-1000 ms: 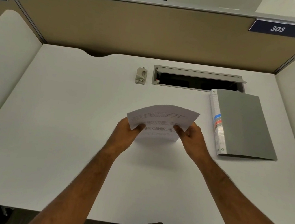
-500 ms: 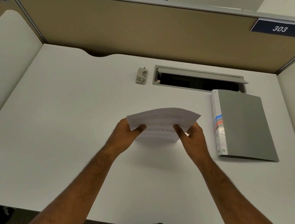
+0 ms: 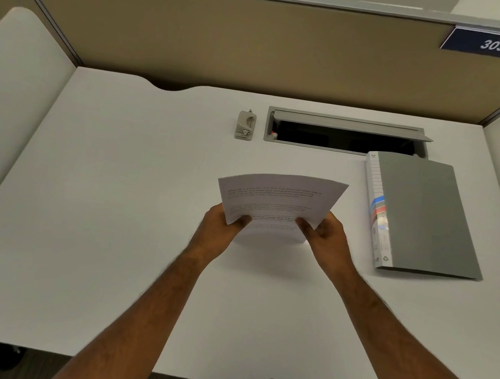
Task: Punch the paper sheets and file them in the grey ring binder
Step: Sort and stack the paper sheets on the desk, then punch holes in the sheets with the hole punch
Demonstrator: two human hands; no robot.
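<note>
Printed white paper sheets (image 3: 279, 198) are held upright above the middle of the white desk (image 3: 107, 233), bowed toward me. My left hand (image 3: 220, 230) grips their lower left edge and my right hand (image 3: 326, 240) grips the lower right edge. The grey ring binder (image 3: 428, 214) lies closed and flat to the right of my hands, its labelled spine facing left. A small grey hole punch (image 3: 246, 124) stands farther back, beyond the sheets and slightly to the left.
An open cable tray slot (image 3: 343, 135) is set in the desk behind the binder. A tan partition (image 3: 231, 42) with a "303" sign (image 3: 493, 45) closes the back; white side panels flank the desk.
The sheets and both hands stay almost where they were; the top edge of the paper has tipped very slightly. Binder and punch have not moved.
</note>
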